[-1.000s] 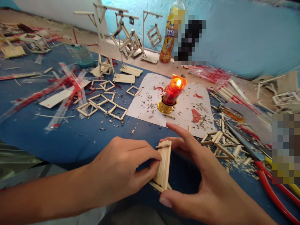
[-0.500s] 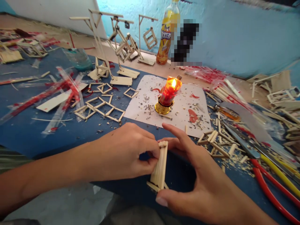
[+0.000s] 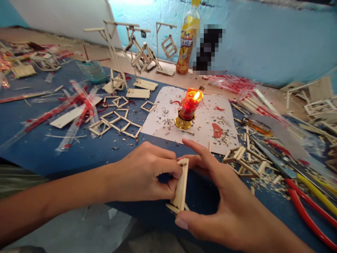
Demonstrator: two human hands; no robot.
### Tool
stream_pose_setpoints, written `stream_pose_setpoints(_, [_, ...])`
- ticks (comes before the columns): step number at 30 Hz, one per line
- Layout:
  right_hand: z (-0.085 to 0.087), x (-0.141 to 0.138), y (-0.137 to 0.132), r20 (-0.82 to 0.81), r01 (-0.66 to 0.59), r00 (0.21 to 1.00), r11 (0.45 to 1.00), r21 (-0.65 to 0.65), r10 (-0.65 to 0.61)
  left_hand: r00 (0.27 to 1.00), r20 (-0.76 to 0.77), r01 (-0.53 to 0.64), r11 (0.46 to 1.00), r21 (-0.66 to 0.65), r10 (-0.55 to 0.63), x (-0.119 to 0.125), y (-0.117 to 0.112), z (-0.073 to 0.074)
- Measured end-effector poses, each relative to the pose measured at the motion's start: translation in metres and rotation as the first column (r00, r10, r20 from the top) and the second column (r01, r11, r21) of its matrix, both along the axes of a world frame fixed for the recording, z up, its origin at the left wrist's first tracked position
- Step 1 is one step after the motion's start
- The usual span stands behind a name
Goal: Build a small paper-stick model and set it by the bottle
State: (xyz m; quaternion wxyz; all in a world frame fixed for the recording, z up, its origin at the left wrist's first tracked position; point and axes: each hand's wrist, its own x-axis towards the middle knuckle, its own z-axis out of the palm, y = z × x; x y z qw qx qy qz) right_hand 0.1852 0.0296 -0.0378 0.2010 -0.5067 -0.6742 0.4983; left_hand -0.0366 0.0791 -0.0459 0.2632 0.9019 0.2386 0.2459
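A small panel of wooden sticks (image 3: pixel 181 186) stands on edge just above the blue table (image 3: pixel 39 154). My left hand (image 3: pixel 147 172) pinches its left side between thumb and fingers. My right hand (image 3: pixel 226 200) grips it from the right, thumb at the lower end and fingers behind the upper end. Beyond the hands, a lit red candle (image 3: pixel 190 105) in a gold holder stands on a white paper sheet (image 3: pixel 163 123).
Square stick frames (image 3: pixel 116 121) lie left of the paper. Tall stick models (image 3: pixel 137 56) and an orange drink bottle (image 3: pixel 185 42) stand at the back. Loose sticks (image 3: pixel 244 158), shavings, scissors (image 3: pixel 273 158) and red-and-yellow-handled pliers (image 3: pixel 308 207) lie at the right.
Both hands keep hold of the stick panel. The left fingers have shifted slightly on its side; the view has drifted a little.
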Motion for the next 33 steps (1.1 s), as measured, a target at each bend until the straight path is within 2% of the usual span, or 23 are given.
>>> stream_pose_setpoints(6, [0.0,0.0,0.001,0.001,-0.021,1.0,0.999,0.049,0.021,1.0,0.011,-0.021,0.999,-0.05,0.022,-0.002,-0.001,-0.004])
stream_pose_setpoints(10, [-0.002,0.002,0.0,0.006,-0.036,0.999,0.995,0.091,0.036,0.991,0.055,-0.112,0.987,-0.116,0.119,-0.007,-0.007,-0.005])
stream_pose_setpoints(14, [-0.003,0.004,0.0,0.003,-0.041,0.999,0.992,0.119,0.041,0.968,-0.019,-0.252,0.961,-0.114,0.251,-0.007,-0.028,-0.002])
stream_pose_setpoints(19, [-0.002,0.002,0.002,-0.022,-0.04,0.999,0.988,0.15,0.043,0.9,0.023,-0.436,0.9,-0.025,0.436,0.0,-0.064,-0.004])
stream_pose_setpoints(22, [-0.002,0.003,0.001,-0.032,-0.05,0.998,0.986,0.156,0.056,0.871,0.05,-0.491,0.871,0.016,0.489,0.002,-0.071,-0.007])
stream_pose_setpoints(26, [-0.004,0.004,0.0,0.001,-0.05,0.999,0.986,0.16,0.051,0.888,0.05,-0.457,0.889,-0.017,0.457,0.002,-0.062,-0.005])
stream_pose_setpoints(30, [-0.003,0.003,0.001,0.0,-0.05,0.999,0.991,0.12,0.05,0.916,0.006,-0.398,0.912,-0.1,0.4,0.0,-0.046,0.001])
stream_pose_setpoints(33, [-0.001,0.003,0.002,-0.02,-0.05,0.998,0.995,0.082,0.052,0.939,-0.018,-0.343,0.933,-0.109,0.343,-0.002,-0.034,0.006])
